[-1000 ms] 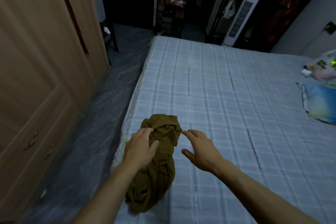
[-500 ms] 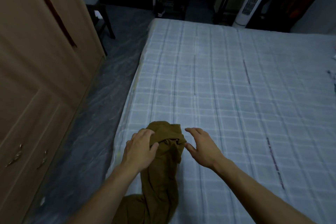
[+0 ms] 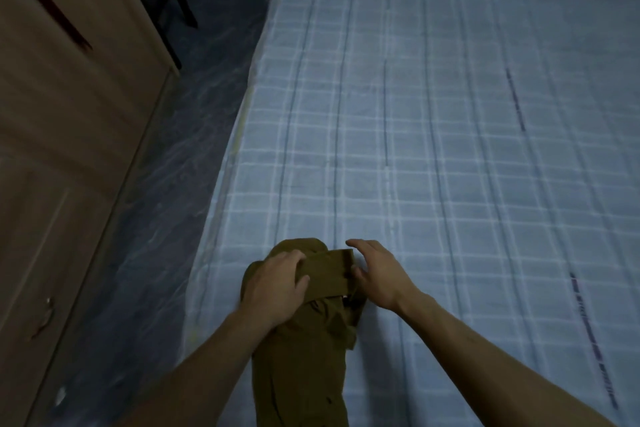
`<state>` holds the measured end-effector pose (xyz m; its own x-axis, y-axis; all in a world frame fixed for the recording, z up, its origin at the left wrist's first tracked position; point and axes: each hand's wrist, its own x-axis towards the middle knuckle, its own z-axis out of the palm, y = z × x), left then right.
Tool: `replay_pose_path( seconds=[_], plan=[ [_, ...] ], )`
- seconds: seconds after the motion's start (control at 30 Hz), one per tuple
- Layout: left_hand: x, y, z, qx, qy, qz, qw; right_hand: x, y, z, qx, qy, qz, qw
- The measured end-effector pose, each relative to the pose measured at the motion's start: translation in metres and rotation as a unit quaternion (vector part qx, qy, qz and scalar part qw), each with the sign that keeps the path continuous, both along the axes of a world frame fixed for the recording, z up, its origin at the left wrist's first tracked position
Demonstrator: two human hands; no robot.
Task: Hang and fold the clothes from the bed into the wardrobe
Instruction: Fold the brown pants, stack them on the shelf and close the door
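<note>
View: one head camera, wide-angle
Facing: forward and down over the bed (image 3: 433, 149)
Nearness: close above both hands
Left edge: wardrobe (image 3: 69, 114)

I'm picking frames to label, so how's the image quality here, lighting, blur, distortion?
Head view: dim, bluish light with a dark top edge; the garment reads as a flat olive mass; slight softness on the left hand and right hand; wide-angle bending of the bed lines and the wardrobe edge.
</note>
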<state>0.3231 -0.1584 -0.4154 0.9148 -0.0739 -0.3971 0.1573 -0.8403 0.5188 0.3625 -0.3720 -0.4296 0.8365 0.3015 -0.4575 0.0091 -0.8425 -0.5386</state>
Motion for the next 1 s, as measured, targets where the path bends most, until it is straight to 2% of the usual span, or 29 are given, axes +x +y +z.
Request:
replay_pose_path(
  seconds=[0.13, 0.23, 0.57, 0.67, 0.73, 0.8, 0.83, 0.9, 0.97, 1.0],
  plan=[
    [0.013, -0.005, -0.023, 0.026, 0.017, -0.027, 0.999, 0.017, 0.007, -0.026, -0.013, 0.058, 0.034, 0.998],
    [0.017, -0.008, -0.03, 0.024, 0.016, -0.035, 0.999, 0.02, 0.01, -0.034, -0.006, 0.069, 0.03, 0.997],
    [-0.002, -0.006, -0.018, -0.003, -0.072, -0.037, 0.997, -0.009, -0.002, -0.009, 0.071, -0.011, -0.055, 0.996],
    [-0.011, -0.004, -0.009, -0.049, -0.065, -0.059, 0.995, -0.019, -0.009, 0.007, 0.099, -0.045, -0.074, 0.991],
    [-0.017, -0.002, -0.004, -0.078, -0.074, -0.041, 0.993, -0.026, -0.016, 0.017, 0.111, -0.058, -0.084, 0.989],
    [-0.019, 0.004, -0.009, -0.018, -0.107, -0.012, 0.994, -0.033, -0.024, 0.023, 0.103, -0.05, -0.074, 0.991],
    [-0.018, 0.009, -0.014, 0.033, -0.087, -0.001, 0.996, -0.036, -0.028, 0.024, 0.09, -0.045, -0.065, 0.993],
    [-0.016, 0.02, -0.025, 0.111, 0.018, 0.013, 0.994, -0.042, -0.037, 0.024, 0.057, -0.042, -0.056, 0.996],
    [-0.018, 0.025, -0.035, 0.095, 0.11, 0.023, 0.989, -0.049, -0.047, 0.023, 0.033, -0.047, -0.072, 0.996],
    [-0.019, 0.025, -0.04, 0.065, 0.125, 0.027, 0.99, -0.052, -0.052, 0.023, 0.026, -0.049, -0.083, 0.995]
  ],
)
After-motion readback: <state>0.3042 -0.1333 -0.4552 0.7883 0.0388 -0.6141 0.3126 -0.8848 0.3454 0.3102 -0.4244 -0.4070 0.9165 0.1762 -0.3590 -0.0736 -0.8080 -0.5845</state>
